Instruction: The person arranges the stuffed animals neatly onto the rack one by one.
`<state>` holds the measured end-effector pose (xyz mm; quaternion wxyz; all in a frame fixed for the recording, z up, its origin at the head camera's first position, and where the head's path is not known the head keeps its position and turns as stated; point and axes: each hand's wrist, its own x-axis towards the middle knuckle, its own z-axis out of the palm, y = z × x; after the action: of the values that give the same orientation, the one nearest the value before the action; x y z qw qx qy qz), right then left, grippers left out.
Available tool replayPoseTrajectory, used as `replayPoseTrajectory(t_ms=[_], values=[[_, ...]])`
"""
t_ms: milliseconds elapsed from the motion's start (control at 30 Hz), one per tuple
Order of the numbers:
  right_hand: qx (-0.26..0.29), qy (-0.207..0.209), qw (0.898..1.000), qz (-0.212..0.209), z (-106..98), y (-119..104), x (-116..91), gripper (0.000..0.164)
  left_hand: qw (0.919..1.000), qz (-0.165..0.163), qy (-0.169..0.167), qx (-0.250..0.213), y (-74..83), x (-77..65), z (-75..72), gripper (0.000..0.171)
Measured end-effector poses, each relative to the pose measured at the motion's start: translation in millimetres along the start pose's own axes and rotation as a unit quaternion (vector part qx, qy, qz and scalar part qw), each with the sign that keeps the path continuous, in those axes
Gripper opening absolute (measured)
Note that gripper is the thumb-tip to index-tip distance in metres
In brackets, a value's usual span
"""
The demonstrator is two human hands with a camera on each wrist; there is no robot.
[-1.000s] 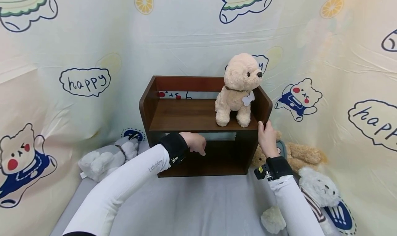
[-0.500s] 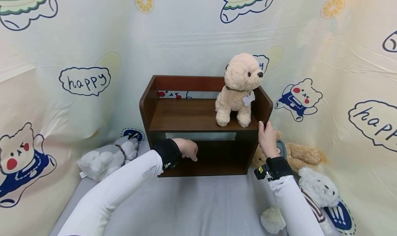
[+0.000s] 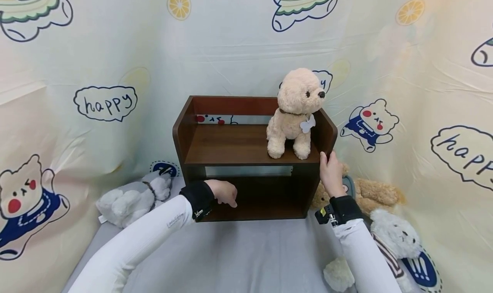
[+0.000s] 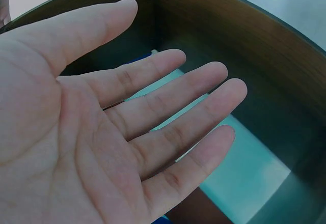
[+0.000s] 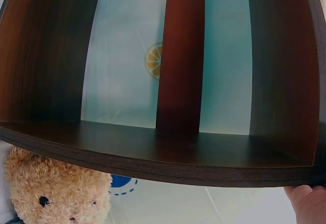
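My left hand (image 3: 225, 193) hovers in front of the lower compartment of a dark brown two-tier shelf (image 3: 231, 144). In the left wrist view its palm (image 4: 81, 132) faces the camera, with fingers stretched out and nothing held. At the shelf's right side, my right hand (image 3: 332, 174) touches the front edge of the side panel; in the right wrist view, the part of that hand (image 5: 309, 203) in sight lies along the panel's outer side. On the upper tier, at the right, sits a cream plush dog (image 3: 295, 113) with a bone-shaped tag.
A grey-and-white plush toy (image 3: 132, 199) lies left of the shelf. To the right are a brown plush toy (image 3: 375, 192), partly behind my right hand, and a white plush toy in striped clothing (image 3: 396, 233). A printed curtain (image 3: 231, 49) hangs behind; grey cloth (image 3: 246, 254) covers the surface.
My left hand has drifted left and slightly down in front of the lower compartment. My right hand stays at the side panel, and the plush dog has not moved.
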<state>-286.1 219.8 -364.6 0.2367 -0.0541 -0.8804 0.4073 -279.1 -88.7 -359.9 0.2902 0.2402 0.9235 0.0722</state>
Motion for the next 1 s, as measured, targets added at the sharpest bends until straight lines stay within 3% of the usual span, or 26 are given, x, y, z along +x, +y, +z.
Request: replayPoseTrajectory(t_ms=[1000], values=[[0.008,-0.003,1.000,0.002,0.7,1.9,-0.8,0.036,0.9991,-0.016,-0.003,-0.038,-56.0,-32.0,28.6,0.011]])
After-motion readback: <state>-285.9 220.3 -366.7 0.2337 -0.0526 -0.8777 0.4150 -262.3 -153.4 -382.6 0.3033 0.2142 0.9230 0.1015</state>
